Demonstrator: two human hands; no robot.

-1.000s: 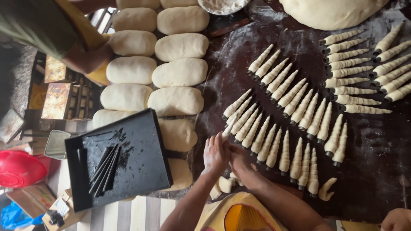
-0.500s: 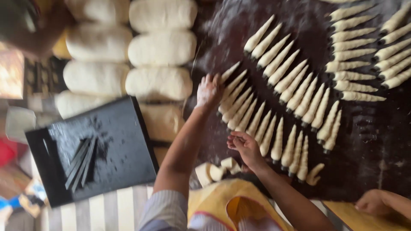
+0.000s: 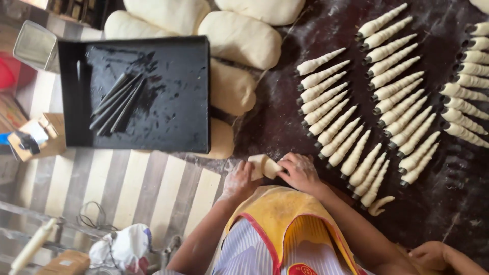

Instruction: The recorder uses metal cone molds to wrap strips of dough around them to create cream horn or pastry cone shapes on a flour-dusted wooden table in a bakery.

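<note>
Resting at the near edge of the dark floured worktop [image 3: 285, 127], a small pale dough piece [image 3: 265, 166] sits pinched between the person's left hand [image 3: 239, 179] and right hand [image 3: 300, 172], both closed lightly around it, just in front of the yellow apron [image 3: 285, 214]. Item appears soft, light, slightly tacky and easily dented, so it is best taken by its ends with floured fingertips. Adjacent stock: rows of dough-wrapped cones [image 3: 351, 127], black baking tray [image 3: 168, 102] holding bare metal cone moulds [image 3: 114, 102], large dough loaves [image 3: 239, 38].

Bakery workroom: dark floured worktable [image 3: 285, 127], rows of pale dough-wrapped cones [image 3: 356, 112], white dough loaves [image 3: 239, 38], black greased baking tray [image 3: 168, 102].
</note>
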